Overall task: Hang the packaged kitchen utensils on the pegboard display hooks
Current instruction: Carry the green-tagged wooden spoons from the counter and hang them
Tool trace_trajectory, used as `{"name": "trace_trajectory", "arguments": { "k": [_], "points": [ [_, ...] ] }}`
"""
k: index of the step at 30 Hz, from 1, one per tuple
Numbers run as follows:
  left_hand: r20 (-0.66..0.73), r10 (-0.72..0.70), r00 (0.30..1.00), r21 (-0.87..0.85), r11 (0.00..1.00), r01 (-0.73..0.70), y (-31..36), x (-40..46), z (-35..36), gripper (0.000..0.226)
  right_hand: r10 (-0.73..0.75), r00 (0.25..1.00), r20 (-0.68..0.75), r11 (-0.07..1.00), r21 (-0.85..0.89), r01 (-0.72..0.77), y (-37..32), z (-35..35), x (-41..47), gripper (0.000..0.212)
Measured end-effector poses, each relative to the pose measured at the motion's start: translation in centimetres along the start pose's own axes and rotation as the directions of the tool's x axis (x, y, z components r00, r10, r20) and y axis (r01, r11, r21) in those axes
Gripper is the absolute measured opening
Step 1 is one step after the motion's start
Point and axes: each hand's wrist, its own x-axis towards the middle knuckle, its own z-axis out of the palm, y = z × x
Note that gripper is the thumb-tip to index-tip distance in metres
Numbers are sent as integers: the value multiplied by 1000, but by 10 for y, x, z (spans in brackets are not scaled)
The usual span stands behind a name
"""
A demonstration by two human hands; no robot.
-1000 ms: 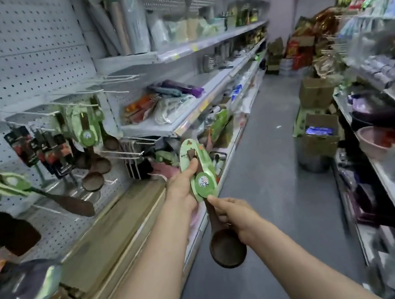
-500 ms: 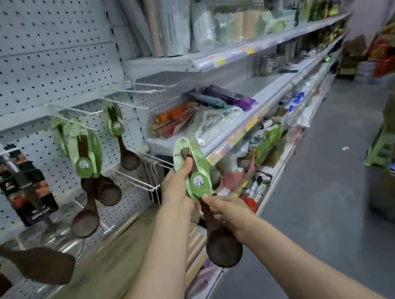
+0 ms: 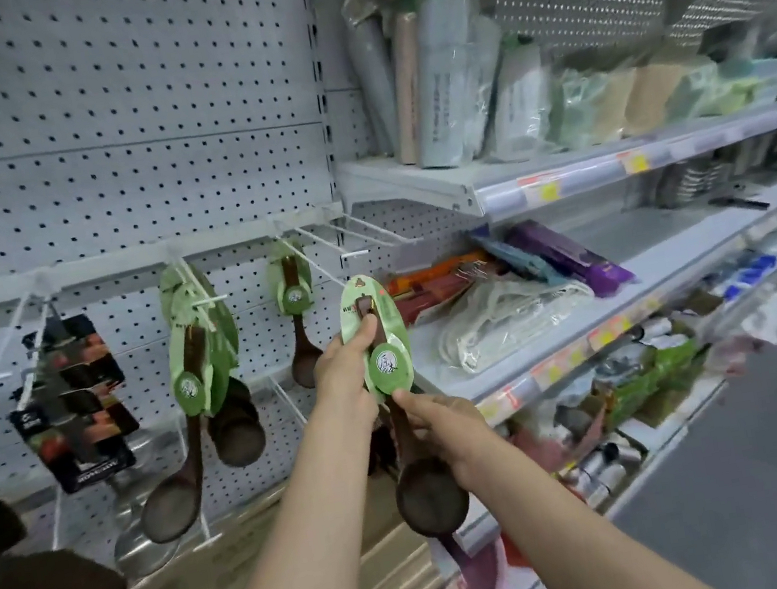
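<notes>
While left hand [image 3: 343, 371] pinches the carded wooden ladle [image 3: 377, 347] at its green card, right hand [image 3: 439, 421] grips the handle below; empty pegboard hook [image 3: 322, 274] just above-left.

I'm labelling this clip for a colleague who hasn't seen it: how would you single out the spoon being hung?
Start at the grey pegboard, then drop to its row of white hooks. Just right of the hanging spoons, the held spoon is the only one off a hook: the left hand grips its green card, the right hand its dark handle.
</notes>
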Motion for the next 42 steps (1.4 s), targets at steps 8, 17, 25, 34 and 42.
{"name": "trace_trajectory", "arguments": {
  "k": [8,17,25,34,42],
  "points": [
    [-110,49,993,-29,998,-53,-6,11,8,34,59,987,152,998,-32,-55,-15,-18,33,41],
    [-169,129,977,4,991,-131,-9,1,5,25,73,954,291,997,-49,-61,-2,-20,48,41],
    [-237,194,952,72,981,-182,0,3,15,7,79,939,336,996,-68,-59,-16,-29,53,17],
    [-248,201,948,-22,977,-213,-3,25,20,11,83,959,272,993,-101,-57,-18,-23,76,27],
    [-272,200,941,-63,972,-225,9,57,15,16,115,964,240,990,-108,-91,-30,-3,106,25]
  ]
}}
